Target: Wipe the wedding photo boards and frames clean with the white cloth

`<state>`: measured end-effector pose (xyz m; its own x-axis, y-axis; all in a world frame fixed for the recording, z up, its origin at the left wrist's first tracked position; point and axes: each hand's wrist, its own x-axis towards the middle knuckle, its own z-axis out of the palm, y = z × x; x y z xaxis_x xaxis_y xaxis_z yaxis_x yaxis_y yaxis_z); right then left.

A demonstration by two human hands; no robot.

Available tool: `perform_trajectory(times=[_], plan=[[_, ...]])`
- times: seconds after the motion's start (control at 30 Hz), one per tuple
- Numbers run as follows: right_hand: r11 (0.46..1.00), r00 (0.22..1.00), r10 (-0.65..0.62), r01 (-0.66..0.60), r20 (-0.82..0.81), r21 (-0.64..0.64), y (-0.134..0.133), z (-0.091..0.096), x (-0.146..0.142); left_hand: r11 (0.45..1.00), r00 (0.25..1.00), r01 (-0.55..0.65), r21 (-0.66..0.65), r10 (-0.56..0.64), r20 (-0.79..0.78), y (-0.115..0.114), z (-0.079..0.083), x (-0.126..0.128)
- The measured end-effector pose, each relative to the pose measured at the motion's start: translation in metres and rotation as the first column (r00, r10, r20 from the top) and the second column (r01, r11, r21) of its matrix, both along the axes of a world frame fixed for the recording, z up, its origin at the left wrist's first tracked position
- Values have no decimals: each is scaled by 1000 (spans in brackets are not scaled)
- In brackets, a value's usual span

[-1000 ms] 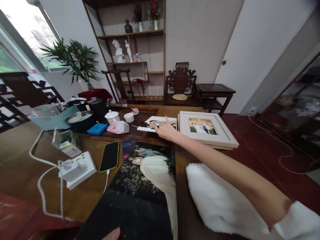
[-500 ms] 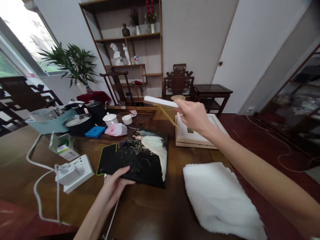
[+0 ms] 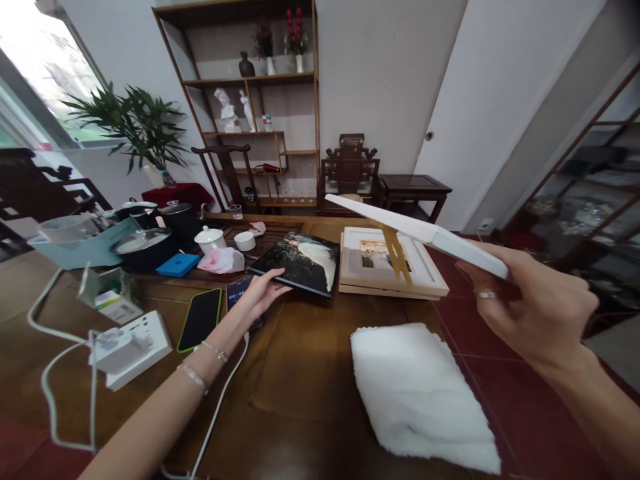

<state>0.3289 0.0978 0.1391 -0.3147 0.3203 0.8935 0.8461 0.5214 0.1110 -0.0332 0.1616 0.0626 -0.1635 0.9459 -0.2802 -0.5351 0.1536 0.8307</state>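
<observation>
My left hand (image 3: 265, 293) grips the near edge of a black photo panel (image 3: 307, 270) printed with a white gown; the panel lies low over the table, tilted slightly. Up on the right, my right hand (image 3: 535, 307) is closed around one end of a thin white slab (image 3: 390, 220), seen nearly edge-on, so its face is hidden. A gold ribbon (image 3: 396, 253) hangs beneath the slab. Behind the ribbon is a pale wooden picture frame (image 3: 425, 285) with a white mat, apparently stacked on another. A fluffy white cloth (image 3: 420, 393) lies nearer me.
Left of the panel are a green-edged phone (image 3: 200, 320), a second phone showing a timer (image 3: 237, 290), and a white power strip (image 3: 137, 350) with trailing cables. Pots (image 3: 143, 247), a blue box (image 3: 177, 265) and a lidded white cup (image 3: 210, 239) stand farther back.
My right hand has come back toward me and to the right with the white slab and ribbon. My left hand has moved the photo panel away from me, uncovering the timer phone.
</observation>
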Motion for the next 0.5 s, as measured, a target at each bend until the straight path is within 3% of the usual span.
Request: perform_trajectory(times=[0.13,0.23,0.5], plan=[[999,999,-28,27,-15,-42,-4,0,5,1000,999,-6,-25,7,47,15,-10,6],[1000,1000,3,-3,-24,-5,3,0,0,999,997,-23,-39,26,78,21,-18,14],[974,972,227,-226,54,-29,59,0,-58,984,980,-168,-56,173,99,31,-39,45]])
